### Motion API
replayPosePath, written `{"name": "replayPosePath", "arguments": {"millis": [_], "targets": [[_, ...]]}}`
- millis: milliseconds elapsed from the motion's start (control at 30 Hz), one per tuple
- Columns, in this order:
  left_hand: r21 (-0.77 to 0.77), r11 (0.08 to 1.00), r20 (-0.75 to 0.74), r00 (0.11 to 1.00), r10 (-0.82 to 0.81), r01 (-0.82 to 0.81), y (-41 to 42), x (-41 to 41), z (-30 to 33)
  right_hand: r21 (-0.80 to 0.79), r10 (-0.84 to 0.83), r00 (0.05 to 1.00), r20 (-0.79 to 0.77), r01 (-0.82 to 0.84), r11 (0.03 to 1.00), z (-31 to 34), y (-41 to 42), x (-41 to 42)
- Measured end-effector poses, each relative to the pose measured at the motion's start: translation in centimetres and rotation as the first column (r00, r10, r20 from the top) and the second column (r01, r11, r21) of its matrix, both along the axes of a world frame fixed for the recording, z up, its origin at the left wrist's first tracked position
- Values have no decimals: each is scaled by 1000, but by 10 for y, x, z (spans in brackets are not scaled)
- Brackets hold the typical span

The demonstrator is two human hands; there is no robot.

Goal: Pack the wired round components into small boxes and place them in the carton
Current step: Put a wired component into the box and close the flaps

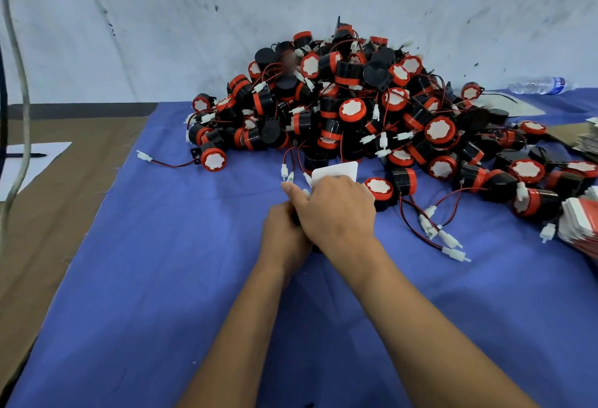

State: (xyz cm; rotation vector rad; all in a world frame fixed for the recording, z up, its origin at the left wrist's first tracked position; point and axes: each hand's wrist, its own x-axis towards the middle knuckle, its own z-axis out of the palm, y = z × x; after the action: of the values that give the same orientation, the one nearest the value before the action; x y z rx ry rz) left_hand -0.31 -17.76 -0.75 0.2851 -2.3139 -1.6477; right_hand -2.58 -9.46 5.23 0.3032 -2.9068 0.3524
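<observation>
Taking the blue cloth [161,278] as our landmark, we first see, off its left edge, a grey cable [19,90] hanging down and a sheet of white paper [29,162] with a pen [26,155] lying on brown cardboard [64,207]. On the cloth near its left border, one stray component [212,158] lies apart from the rest, its red-and-black wire trailing left to a white connector. At the cloth's middle we find our left hand [284,233], fingers curled round something dark that our right hand largely hides, so we cannot tell exactly what it grips. Our right hand [336,210] overlaps it from the right, fingers curled over a small white box [336,171] whose flap stands up behind the knuckles, thumb pointing left. Just behind both hands, toward the cloth's far edge, rises the pile of wired round components [356,100], black bodies with red caps and white faces, its nearest wires touching the box. At the cloth's right edge sits a stack of flat red-and-white boxes [579,220], and beyond the far right corner a water bottle [537,85] lies on its side.
</observation>
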Motion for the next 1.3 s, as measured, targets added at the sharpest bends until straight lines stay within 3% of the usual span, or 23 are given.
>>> {"name": "replayPosePath", "arguments": {"millis": [167, 267, 433, 500, 567, 633, 667, 733, 800, 967, 1167, 1300], "targets": [[-78, 995, -14, 998, -61, 60, 5, 1, 5, -133, 24, 1000, 8, -23, 991, -4, 1, -9], [45, 992, -17, 993, -116, 116, 8, 4, 7, -352, 78, 993, 89, -42, 935, -7, 16, -15], [115, 984, -21, 991, -134, 135, 6, 3, 2, -606, 218, 964, 154, -82, 791, -10, 42, -18], [125, 979, -14, 987, -159, 159, 2, 3, 0, -523, 244, 965, 97, -159, 837, -14, 42, -18], [147, 964, -16, 975, -220, 220, -1, 5, 0, -230, 256, 966, 25, -244, 942, -20, 37, -15], [121, 950, -24, 958, -286, 286, -3, 8, 2, 10, 277, 960, 47, -277, 961, -25, 35, -12], [107, 947, -25, 953, -302, 303, -3, 8, 2, 27, 285, 953, 98, -289, 957, -25, 37, -12], [100, 952, -34, 958, -286, 288, -2, 8, 2, -31, 313, 923, 226, -314, 949, -21, 45, -11], [68, 969, -27, 971, -236, 237, 2, 7, 4, -79, 370, 893, 255, -363, 929, -17, 54, -11], [56, 974, -8, 976, -219, 219, 2, 7, 1, -341, 390, 921, 2, -366, 866, -11, 64, -6], [6, 979, 28, 978, -205, 205, 2, 6, 2, -182, 406, 914, 8, -398, 899, 4, 56, -15], [2, 980, 32, 980, -197, 197, 1, 5, 2, -162, 414, 910, 21, -405, 900, 4, 55, -13]]}}
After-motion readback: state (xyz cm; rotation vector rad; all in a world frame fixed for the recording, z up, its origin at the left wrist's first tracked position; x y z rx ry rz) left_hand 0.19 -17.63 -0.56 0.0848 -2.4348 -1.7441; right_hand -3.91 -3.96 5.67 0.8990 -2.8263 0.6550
